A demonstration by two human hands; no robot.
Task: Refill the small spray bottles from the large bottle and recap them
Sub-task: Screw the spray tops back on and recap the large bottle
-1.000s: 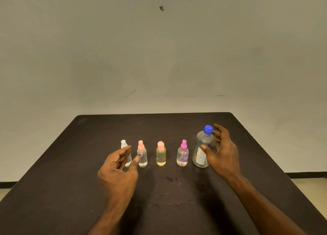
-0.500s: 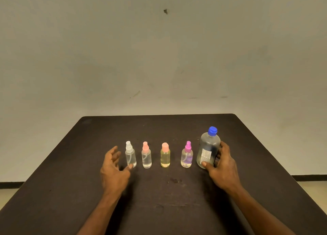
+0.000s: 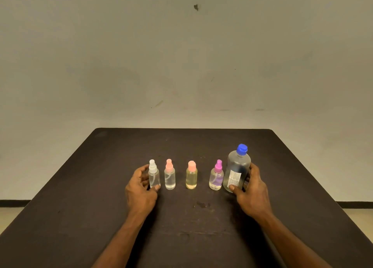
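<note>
Bottles in one row across the dark table [image 3: 101, 187]: five total, four small and one large, all upright, all capped. Left to right: white-capped spray bottle [image 3: 154, 175] with clear contents, peach-capped spray bottle [image 3: 169, 176] with a little clear liquid at the bottom, yellow bottle [image 3: 191, 176] with a plain peach cap and yellowish liquid, magenta-capped spray bottle [image 3: 216, 177] with a faint purple tint, then the large bottle [image 3: 238, 169] with a blue cap and a white label. The small ones stand apart from each other; the magenta one is just beside the large bottle.

Two hands in play. Left hand [image 3: 141, 189] is curled round the white-capped spray bottle, thumb tip on its lower front, fingers behind it; bottle base looks to be on the table. Right hand [image 3: 251, 195] wraps the lower part of the large bottle, thumb on the front under the label, fingers round the far side. Can't tell if it's lifted or resting.

One small dark stain [image 3: 201, 204] on the table, in front of the row.
</note>
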